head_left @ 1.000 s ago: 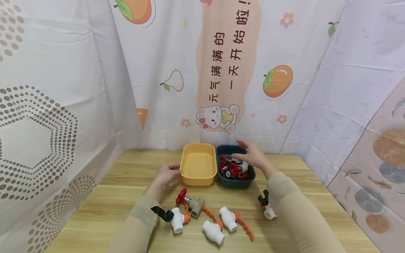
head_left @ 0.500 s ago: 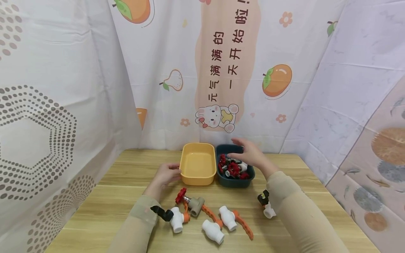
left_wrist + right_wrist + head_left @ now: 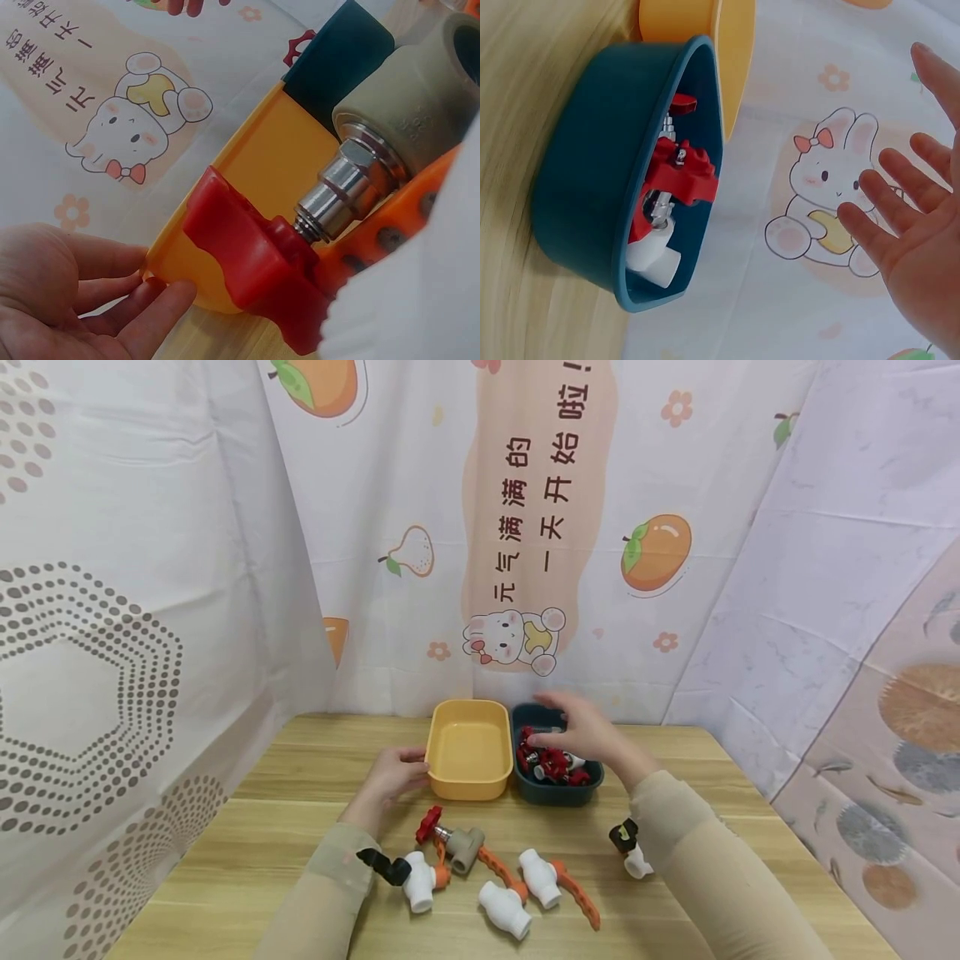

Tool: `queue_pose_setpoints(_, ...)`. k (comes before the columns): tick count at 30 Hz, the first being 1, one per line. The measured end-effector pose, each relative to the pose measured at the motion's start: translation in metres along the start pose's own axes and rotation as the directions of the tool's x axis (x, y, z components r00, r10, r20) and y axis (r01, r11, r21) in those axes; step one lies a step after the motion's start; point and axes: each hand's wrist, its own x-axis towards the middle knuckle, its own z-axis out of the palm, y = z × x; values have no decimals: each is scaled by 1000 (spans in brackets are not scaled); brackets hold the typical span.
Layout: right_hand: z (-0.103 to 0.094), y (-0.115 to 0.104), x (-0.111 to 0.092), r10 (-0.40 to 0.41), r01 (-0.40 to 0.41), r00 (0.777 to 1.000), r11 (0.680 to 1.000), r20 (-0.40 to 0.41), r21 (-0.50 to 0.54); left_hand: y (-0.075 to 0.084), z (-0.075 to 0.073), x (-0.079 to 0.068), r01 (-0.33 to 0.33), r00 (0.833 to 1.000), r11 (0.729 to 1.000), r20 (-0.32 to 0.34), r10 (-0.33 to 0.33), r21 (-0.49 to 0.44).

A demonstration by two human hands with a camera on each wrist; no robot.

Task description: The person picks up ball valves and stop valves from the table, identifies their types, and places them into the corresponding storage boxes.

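My left hand [image 3: 393, 772] rests its fingertips against the left side of a yellow plastic bin [image 3: 469, 789]. In the left wrist view, the bent fingers [image 3: 112, 262] touch the bin's corner. My right hand [image 3: 581, 727] hovers over a dark blue-green bin [image 3: 558, 795], fingers spread and holding nothing. In the right wrist view, that bin holds several valves with red handwheels [image 3: 682, 171] and white bodies [image 3: 652, 255]. Near my left forearm lies a beige valve with a red handwheel [image 3: 430, 823]. Its wheel and metal stem loom large in the left wrist view.
Several white ball valves with orange lever handles lie on the wooden table [image 3: 285, 793], such as one valve [image 3: 506, 910] in front and another valve [image 3: 542, 878] beside it. Black wrist mounts sit at both forearms. A printed curtain [image 3: 420, 635] hangs behind the bins.
My right hand has moved left and slightly lower over the dark bin. The left hand stays against the yellow bin. The valves on the table have not moved.
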Motion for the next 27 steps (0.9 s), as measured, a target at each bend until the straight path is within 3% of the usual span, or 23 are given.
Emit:
queue_pose_setpoints(8, 5, -12, -5, -89, 90, 995, 995, 41, -41, -1, 0, 1, 7, 1000, 1000, 5, -7, -3)
queue_pose_setpoints(17, 13, -23, -8, -121, 128, 986, 990, 113, -59, 0, 0, -1, 2, 1000, 1000, -4, -2, 4)
queue_pose_setpoints(27, 29, -36, -12, -244, 258, 955, 964, 172, -67, 1, 0, -2, -8, 1000, 1000, -14, 8, 5)
